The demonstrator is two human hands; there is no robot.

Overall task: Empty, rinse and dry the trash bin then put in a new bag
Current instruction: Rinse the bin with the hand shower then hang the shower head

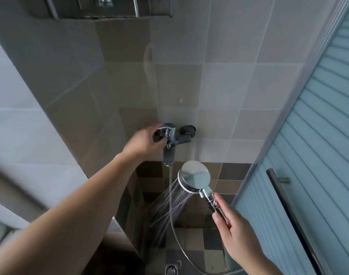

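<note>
**Rinse stage: water running, bin out of view**

Left forearm fills the lower left foreground, reaching up and forward to the wall-mounted mixer tap (172, 135). At its end the left hand (144, 141) has its fingers curled round the tap's lever end, wrist slightly bent back. Right hand (232, 225), lower and nearer the viewer than that grip, holds the chrome handle of the hand shower (194, 176) between thumb and curled fingers, palm turned inward. Beyond this grip the round shower head tilts down and to the left, and water streams (169, 203) fall from it toward the tiled floor. Below the handle the metal hose (176, 235) loops down past the floor drain (172, 269). To the right of the gripped handle stands the frosted shower door (318, 155). No trash bin shows anywhere in view, so its place cannot be told. Judged from the running water, rinsing is being prepared or under way; drying and fitting a new bag remain
</note>
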